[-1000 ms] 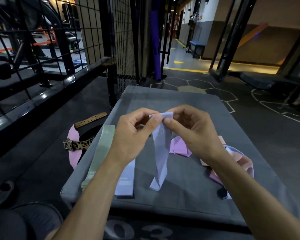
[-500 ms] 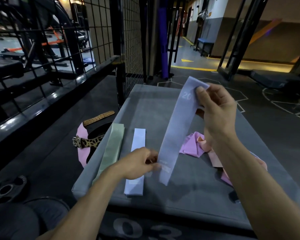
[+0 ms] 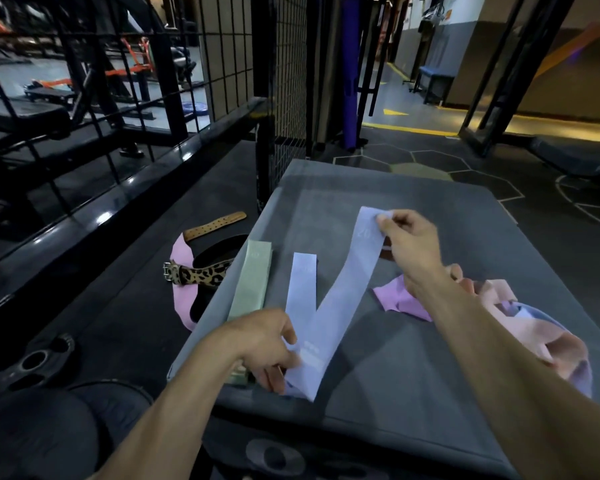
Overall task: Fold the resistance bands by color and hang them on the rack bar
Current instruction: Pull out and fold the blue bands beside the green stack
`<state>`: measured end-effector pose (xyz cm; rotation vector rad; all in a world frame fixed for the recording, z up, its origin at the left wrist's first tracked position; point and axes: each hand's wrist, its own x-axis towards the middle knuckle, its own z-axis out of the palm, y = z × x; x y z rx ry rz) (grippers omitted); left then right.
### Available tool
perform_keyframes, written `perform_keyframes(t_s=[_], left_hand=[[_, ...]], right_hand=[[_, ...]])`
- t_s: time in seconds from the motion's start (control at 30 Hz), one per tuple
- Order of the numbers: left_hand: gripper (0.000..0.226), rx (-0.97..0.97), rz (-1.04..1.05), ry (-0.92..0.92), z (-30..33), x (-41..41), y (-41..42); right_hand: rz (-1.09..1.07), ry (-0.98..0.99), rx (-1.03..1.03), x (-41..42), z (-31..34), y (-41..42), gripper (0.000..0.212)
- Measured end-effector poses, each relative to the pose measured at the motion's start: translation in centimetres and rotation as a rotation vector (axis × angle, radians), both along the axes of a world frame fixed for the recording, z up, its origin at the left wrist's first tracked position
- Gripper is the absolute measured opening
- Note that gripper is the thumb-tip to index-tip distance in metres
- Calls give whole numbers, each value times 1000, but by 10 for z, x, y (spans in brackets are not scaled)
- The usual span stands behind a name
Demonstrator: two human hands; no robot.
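With the left hand (image 3: 267,344) and right hand (image 3: 407,242) each pinching one end of the lilac band (image 3: 340,303), keep it taut and lay it flat on the bench (image 3: 413,375).

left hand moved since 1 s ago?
Yes. The left hand dropped from beside the right hand toward the gray box's near edge, pinching the lavender band's lower end beside the flat lavender band.

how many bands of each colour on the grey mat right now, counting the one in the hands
Lavender band, stretched between left hand and right hand: 1
Lavender, folded flat: 1
Green, folded flat: 1
Pink/purple pile: tangled, uncountable
Total distinct: 3
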<state>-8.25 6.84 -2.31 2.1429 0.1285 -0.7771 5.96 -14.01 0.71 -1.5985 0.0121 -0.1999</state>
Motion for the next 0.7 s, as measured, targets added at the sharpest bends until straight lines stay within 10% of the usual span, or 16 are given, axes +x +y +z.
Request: perform_keyframes(t_s=[0.37, 0.7], left_hand=[[22, 152, -106, 92, 12, 4, 18], [20, 153, -144, 126, 8, 17, 11]], right_hand=[[412, 112, -463, 66, -52, 68, 2], [365, 132, -564, 86, -88, 81, 5]])
